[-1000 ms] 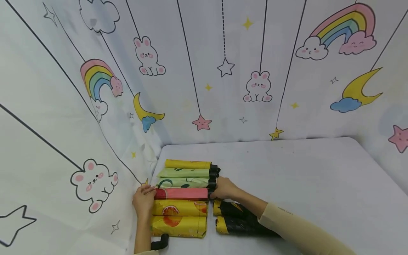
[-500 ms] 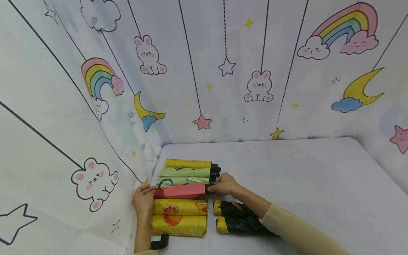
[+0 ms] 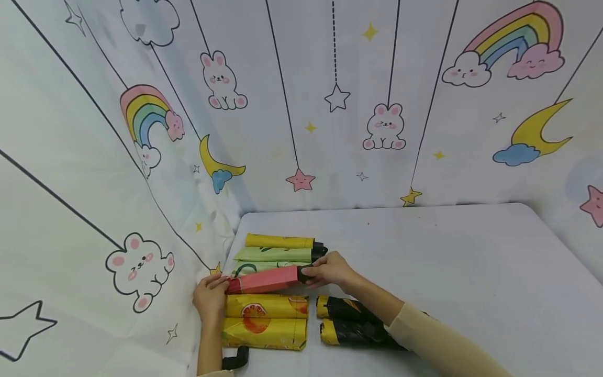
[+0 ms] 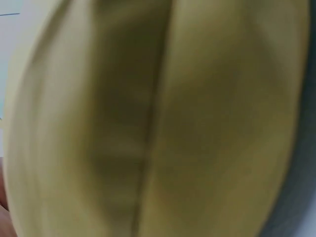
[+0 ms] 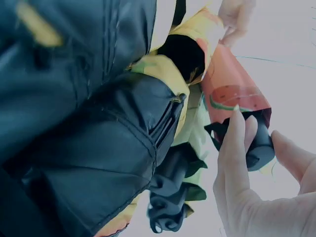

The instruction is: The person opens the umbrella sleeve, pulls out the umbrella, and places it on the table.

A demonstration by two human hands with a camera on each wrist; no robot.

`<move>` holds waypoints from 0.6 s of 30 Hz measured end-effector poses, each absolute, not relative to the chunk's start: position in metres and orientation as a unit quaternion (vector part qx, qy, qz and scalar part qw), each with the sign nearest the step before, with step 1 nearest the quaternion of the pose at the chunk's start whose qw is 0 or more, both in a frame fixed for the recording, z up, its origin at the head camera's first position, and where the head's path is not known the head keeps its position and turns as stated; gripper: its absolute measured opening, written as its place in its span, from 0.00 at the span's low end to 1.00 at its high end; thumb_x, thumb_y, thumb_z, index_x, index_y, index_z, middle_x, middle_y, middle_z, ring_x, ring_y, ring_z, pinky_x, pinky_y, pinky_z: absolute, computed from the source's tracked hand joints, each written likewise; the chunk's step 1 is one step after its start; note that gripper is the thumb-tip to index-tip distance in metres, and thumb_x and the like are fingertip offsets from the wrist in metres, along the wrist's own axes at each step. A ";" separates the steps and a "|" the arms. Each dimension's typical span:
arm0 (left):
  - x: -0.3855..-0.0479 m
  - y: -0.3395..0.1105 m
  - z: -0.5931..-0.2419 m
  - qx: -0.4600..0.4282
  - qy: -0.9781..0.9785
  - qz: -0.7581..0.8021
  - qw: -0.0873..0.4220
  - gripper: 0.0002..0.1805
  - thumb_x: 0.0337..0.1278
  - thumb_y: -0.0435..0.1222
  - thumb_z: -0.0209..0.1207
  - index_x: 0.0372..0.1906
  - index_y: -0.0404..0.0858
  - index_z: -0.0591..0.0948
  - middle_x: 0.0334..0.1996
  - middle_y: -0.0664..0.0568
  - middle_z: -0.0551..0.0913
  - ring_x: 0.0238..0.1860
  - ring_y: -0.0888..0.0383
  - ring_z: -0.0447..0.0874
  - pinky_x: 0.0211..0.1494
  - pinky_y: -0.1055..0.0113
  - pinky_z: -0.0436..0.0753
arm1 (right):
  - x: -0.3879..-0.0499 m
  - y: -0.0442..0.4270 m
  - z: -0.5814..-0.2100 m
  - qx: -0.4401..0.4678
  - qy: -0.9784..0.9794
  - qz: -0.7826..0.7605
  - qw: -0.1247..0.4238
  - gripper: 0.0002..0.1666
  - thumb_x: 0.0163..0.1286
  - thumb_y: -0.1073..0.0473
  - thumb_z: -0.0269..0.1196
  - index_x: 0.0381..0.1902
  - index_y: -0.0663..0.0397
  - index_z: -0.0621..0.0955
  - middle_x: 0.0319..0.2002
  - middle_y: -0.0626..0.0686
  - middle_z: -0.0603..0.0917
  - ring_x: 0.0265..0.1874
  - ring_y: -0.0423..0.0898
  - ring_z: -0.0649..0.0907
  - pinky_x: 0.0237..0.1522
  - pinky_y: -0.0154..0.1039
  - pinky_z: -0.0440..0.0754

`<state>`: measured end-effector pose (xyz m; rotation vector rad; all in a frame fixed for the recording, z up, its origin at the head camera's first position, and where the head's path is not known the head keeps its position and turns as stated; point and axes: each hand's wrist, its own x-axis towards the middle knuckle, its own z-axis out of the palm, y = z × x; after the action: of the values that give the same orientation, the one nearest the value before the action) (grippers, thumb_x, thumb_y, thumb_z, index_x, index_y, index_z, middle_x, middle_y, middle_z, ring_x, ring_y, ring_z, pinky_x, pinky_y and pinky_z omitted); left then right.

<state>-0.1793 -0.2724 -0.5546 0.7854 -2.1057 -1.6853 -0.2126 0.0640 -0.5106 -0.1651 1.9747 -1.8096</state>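
A folded umbrella in a red-pink sleeve (image 3: 270, 280) lies tilted, its black right end raised. My right hand (image 3: 332, 271) pinches that black end (image 5: 260, 148) between thumb and fingers, as the right wrist view shows closely. My left hand (image 3: 210, 299) holds the sleeve's left end, fingertips over it; how far the fingers curl under is hidden. Green sleeves (image 3: 273, 255) lie just behind the red one, and a yellow sleeve with orange prints (image 3: 278, 306) lies in front. A beige sleeve (image 4: 148, 118) fills the left wrist view.
Another yellow sleeve (image 3: 226, 332) lies nearest the front, with a black hooked handle (image 3: 237, 358) below it. Two black and yellow bundles (image 3: 353, 332) lie under and beside my right forearm. A thin yellow sleeve (image 3: 278, 241) is farthest back. A printed curtain (image 3: 264, 125) borders the white table (image 3: 447, 262).
The right end of the red-pink umbrella has come up and left, and the umbrella now slants. My right hand moved with it; my left hand has barely moved.
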 end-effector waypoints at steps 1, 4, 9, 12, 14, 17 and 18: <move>-0.179 -0.273 -0.554 0.276 -0.739 -0.593 0.163 0.20 0.63 0.25 0.67 0.59 0.29 0.81 0.50 0.35 0.88 0.35 0.71 0.85 0.38 0.86 0.80 | -0.212 0.064 -0.509 -0.056 0.718 -0.657 0.223 0.27 0.70 0.54 0.72 0.54 0.74 0.83 0.39 0.61 0.91 0.36 0.57 0.92 0.46 0.51 0.90; -0.178 -0.275 -0.555 0.278 -0.735 -0.599 0.156 0.21 0.63 0.25 0.66 0.60 0.29 0.81 0.51 0.35 0.88 0.37 0.70 0.86 0.38 0.84 0.81 | -0.210 0.064 -0.507 -0.039 0.715 -0.665 0.213 0.27 0.69 0.55 0.73 0.53 0.75 0.84 0.38 0.63 0.91 0.35 0.57 0.92 0.46 0.49 0.90; -0.178 -0.276 -0.554 0.280 -0.726 -0.609 0.152 0.24 0.63 0.24 0.66 0.64 0.30 0.79 0.55 0.34 0.86 0.43 0.62 0.86 0.37 0.79 0.84 | -0.209 0.067 -0.505 -0.025 0.701 -0.683 0.204 0.26 0.68 0.56 0.74 0.52 0.76 0.84 0.39 0.65 0.91 0.34 0.57 0.92 0.44 0.49 0.91; -0.178 -0.276 -0.554 0.279 -0.726 -0.610 0.152 0.26 0.62 0.23 0.66 0.65 0.31 0.78 0.56 0.35 0.86 0.41 0.64 0.86 0.36 0.77 0.85 | -0.208 0.068 -0.504 -0.023 0.694 -0.690 0.203 0.23 0.67 0.57 0.74 0.49 0.74 0.86 0.39 0.65 0.91 0.34 0.57 0.92 0.45 0.53 0.90; -0.178 -0.276 -0.554 0.277 -0.723 -0.615 0.151 0.26 0.61 0.23 0.67 0.65 0.31 0.78 0.57 0.34 0.86 0.38 0.66 0.86 0.35 0.77 0.85 | -0.208 0.070 -0.503 -0.016 0.689 -0.695 0.205 0.20 0.67 0.57 0.74 0.46 0.72 0.88 0.37 0.64 0.91 0.34 0.56 0.92 0.47 0.56 0.89; -0.179 -0.276 -0.554 0.271 -0.716 -0.626 0.145 0.27 0.61 0.23 0.67 0.65 0.30 0.77 0.58 0.34 0.85 0.35 0.67 0.87 0.35 0.75 0.86 | -0.207 0.072 -0.501 -0.007 0.684 -0.701 0.202 0.18 0.67 0.56 0.74 0.42 0.69 0.89 0.36 0.64 0.91 0.33 0.56 0.92 0.49 0.60 0.87; -0.179 -0.276 -0.554 0.269 -0.713 -0.631 0.143 0.27 0.61 0.23 0.67 0.65 0.30 0.77 0.58 0.33 0.85 0.35 0.67 0.88 0.35 0.75 0.86 | -0.207 0.074 -0.500 -0.004 0.682 -0.703 0.201 0.17 0.67 0.56 0.75 0.41 0.69 0.89 0.35 0.64 0.91 0.33 0.56 0.92 0.50 0.61 0.87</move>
<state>-0.1788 -0.2758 -0.5544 0.7752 -2.0573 -1.8199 -0.2073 0.0737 -0.5002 -0.0116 1.9046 -1.9641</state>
